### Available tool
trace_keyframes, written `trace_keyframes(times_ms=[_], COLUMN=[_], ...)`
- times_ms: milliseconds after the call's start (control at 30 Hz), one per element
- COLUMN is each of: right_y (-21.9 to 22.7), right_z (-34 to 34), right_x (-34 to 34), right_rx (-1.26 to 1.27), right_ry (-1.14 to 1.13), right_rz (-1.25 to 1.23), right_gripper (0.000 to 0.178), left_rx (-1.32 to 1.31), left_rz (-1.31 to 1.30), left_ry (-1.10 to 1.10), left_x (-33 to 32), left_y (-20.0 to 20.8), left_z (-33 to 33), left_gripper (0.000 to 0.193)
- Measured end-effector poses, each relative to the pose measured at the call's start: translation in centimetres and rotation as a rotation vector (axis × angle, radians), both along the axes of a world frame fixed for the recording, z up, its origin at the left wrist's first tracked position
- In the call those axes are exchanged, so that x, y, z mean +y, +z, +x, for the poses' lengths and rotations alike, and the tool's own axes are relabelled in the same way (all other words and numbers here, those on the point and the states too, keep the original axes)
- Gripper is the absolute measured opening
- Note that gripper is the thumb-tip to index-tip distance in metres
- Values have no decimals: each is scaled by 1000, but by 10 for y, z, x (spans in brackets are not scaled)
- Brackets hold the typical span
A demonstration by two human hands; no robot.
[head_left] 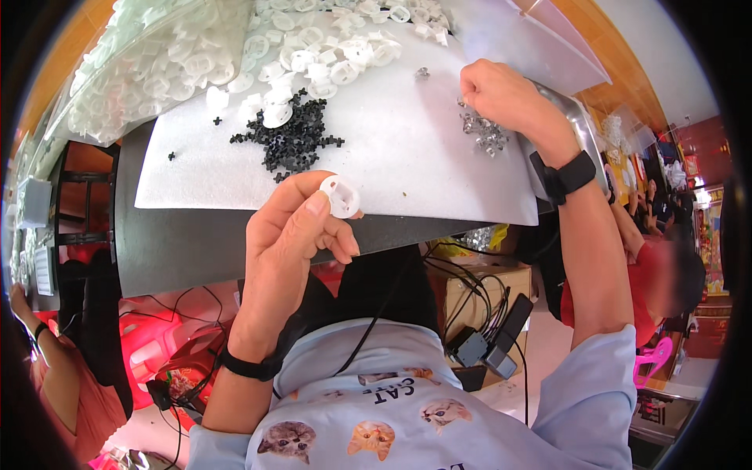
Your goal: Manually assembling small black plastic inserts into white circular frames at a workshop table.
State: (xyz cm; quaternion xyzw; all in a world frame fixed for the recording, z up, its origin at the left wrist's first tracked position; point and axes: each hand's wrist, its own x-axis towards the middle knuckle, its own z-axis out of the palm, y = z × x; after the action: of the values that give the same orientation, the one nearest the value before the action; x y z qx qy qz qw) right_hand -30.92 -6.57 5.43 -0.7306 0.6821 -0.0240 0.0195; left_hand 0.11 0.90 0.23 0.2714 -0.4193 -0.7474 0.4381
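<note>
Between thumb and fingers, my left hand [294, 227] pinches a round white plastic part [341, 197] with a slot in its middle, held above the table's near edge. My right hand [501, 92] is closed, its fingertips turned down by a small pile of shiny metal pieces [487, 135] on the right of the white foam sheet [399, 149]. What those fingertips hold, if anything, is hidden. A heap of small black cross-shaped pieces [290, 133] lies on the sheet, left of centre. Behind it spread many loose white plastic parts [345, 59].
A clear bag [157, 70] full of white parts fills the far left. A metal tray [576, 117] stands right of the sheet. Below the dark table [188, 247] are a cardboard box [486, 294], cables and adapters. Another person in red [646, 290] sits at the right.
</note>
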Motion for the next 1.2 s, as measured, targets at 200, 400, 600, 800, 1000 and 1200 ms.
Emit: trace_keyframes(times_ms=[200,400,600,800,1000,1200], right_y=[-2,25,34,32,27,20], right_z=[15,50,115,127,129,128], right_x=[-2,17,48,52,52,58], right_rx=[109,-21,-718,-791,-809,-893], right_ry=[-28,55,382,423,439,363], right_rz=[23,54,344,405,412,432], right_gripper=[10,10,14,12,11,10], left_rx=[-30,-14,-10,-13,11,-11], left_rz=[0,-5,-14,52,101,106], left_ry=[-2,13,38,6,-14,-5], left_x=[0,0,-1,-1,-3,-3], left_y=[3,3,-3,1,0,0], left_z=[0,-1,0,1,3,2], left_gripper=[30,29,32,30,30,29])
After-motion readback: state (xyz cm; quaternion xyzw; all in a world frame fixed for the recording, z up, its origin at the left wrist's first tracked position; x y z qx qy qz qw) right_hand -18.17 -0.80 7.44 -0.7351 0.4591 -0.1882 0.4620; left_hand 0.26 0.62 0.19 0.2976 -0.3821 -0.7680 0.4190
